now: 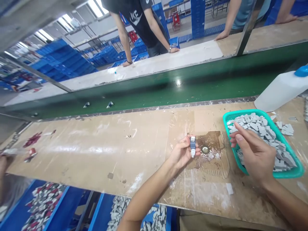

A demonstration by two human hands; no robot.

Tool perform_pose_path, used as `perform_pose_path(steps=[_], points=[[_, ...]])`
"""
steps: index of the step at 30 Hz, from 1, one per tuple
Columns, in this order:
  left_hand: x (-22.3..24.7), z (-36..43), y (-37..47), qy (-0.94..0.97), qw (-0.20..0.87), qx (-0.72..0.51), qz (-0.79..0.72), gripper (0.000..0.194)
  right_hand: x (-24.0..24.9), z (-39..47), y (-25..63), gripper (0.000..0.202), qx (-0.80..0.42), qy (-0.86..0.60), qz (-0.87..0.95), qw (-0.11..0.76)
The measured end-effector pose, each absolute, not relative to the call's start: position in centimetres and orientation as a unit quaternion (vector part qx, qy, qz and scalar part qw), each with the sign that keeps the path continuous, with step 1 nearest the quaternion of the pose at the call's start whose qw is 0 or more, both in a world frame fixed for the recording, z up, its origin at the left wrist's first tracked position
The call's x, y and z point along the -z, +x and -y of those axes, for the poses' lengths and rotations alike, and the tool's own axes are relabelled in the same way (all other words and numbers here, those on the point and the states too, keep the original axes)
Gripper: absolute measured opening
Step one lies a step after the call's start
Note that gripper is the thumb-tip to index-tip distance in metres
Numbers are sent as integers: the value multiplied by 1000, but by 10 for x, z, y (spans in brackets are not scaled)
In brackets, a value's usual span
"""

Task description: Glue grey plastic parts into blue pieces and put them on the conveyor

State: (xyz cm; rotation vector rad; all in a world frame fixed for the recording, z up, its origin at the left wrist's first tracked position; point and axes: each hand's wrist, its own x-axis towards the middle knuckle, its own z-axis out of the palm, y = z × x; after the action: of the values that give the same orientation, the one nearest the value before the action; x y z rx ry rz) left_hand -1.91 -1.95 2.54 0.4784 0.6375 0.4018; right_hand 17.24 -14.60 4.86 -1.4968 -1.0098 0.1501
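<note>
My left hand [181, 153] grips a small plastic part [192, 146] with white ends and a dark grey-blue middle, held upright between thumb and fingers. Below and to the right of it is a round metal disc [205, 149] on a wet, glue-stained piece of cardboard [221, 163]. My right hand [257, 154] hovers over the left side of a teal plastic basket [299, 171] heaped with small grey plastic pieces [260, 125]. Its index finger is stretched out and the thumb stands apart from it; nothing shows between them.
A white bottle with a blue cap [281, 89] stands behind the basket. Beyond the bench runs a green conveyor belt [156, 91] carrying a few small parts [110, 104]. Blue bins [99, 208] of parts sit below the front edge. People lean on the far bench; another person's hand [3, 166] is at left.
</note>
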Motion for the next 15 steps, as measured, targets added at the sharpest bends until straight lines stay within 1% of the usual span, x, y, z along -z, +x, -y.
perform_pose_path(steps=[2,5,7,8,9,11,12,15], points=[[-26,17,-18,254,891,-191,-323,25,-52,144,179,31,-74,-665,384,636],[-27,-7,-7,332,855,-216,-334,30,-57,143,197,32,-85,-679,285,672],[-28,-38,12,434,792,-256,-344,30,-60,143,213,33,-72,-691,259,671],[-30,-57,25,504,738,-275,-355,29,-61,143,221,33,-56,-707,269,652],[-31,-78,38,583,662,-294,-368,29,-60,142,227,32,-35,-728,296,617],[-34,-120,67,751,419,-295,-416,31,-56,140,237,29,12,-770,378,514],[-34,-139,81,771,367,-296,-429,30,-52,139,240,28,31,-780,425,458],[-30,-184,111,798,277,-276,-459,30,-39,135,240,28,37,-787,530,314]])
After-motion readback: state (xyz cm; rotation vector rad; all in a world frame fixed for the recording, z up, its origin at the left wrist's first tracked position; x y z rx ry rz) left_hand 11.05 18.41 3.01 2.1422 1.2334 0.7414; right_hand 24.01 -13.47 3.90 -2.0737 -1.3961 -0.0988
